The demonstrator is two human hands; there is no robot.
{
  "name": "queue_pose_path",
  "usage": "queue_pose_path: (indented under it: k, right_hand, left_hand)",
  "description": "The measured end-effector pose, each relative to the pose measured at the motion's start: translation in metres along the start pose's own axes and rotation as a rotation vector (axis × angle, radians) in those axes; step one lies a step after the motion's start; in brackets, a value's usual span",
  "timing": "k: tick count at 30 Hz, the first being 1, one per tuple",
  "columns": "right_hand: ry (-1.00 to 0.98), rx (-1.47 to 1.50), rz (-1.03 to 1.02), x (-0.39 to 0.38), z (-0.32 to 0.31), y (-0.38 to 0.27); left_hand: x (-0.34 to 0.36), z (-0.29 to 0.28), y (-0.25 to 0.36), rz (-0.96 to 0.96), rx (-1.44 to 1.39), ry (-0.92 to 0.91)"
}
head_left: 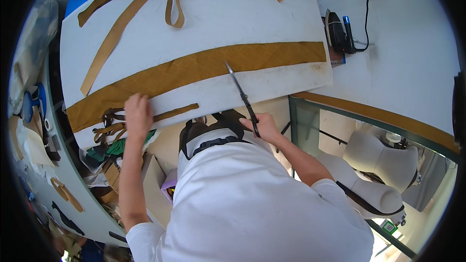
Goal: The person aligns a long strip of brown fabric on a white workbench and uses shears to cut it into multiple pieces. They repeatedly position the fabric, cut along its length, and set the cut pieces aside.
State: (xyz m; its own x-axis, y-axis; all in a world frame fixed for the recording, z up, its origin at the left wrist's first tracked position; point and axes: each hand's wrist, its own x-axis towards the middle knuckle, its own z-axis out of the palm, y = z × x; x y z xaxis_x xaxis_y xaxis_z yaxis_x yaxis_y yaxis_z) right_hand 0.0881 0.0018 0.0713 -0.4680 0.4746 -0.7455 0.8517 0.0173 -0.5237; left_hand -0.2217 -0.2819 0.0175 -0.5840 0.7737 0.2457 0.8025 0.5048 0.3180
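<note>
A long mustard-brown fabric band (204, 65) lies across the white padded table. My right hand (264, 127), at the table's front edge, grips black-handled scissors (244, 98); their blades look closed, and the tip lies over the band. Toward the table's near left, my left hand (139, 111) is closed on a narrow brown fabric strip (177, 111), whose end sticks out to the right. Beside that hand, tangled brown fabric scraps (109, 128) lie at the band's lower edge. My fingertips are partly hidden by the hand itself.
A tan ribbon-like strip (116, 29) curves over the table's far half. A black iron (336, 31) with a cord stands past the right end. White dress forms (378, 160) are below the glass-edged counter at right. Boxes and green cloth (114, 149) sit beneath the left corner.
</note>
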Motion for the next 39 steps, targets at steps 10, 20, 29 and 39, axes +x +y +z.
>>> queue_pose_path:
  k: [10,20,29,39]
  right_hand:
    - [0.285,0.192,0.011,0.008,-0.083,0.063]
    - [0.509,-0.173,-0.161,0.205,-0.351,0.018]
    - [0.772,-0.389,-0.434,0.243,-0.391,0.048]
    - [0.793,-0.564,-0.214,0.232,-0.358,0.108]
  left_hand:
    - [0.064,0.077,0.171,0.144,-0.302,-0.016]
    - [0.059,0.122,0.213,-0.231,0.012,0.157]
    - [0.049,0.122,0.185,-0.590,0.253,0.123]
    - [0.053,0.154,0.175,-0.615,0.206,0.192]
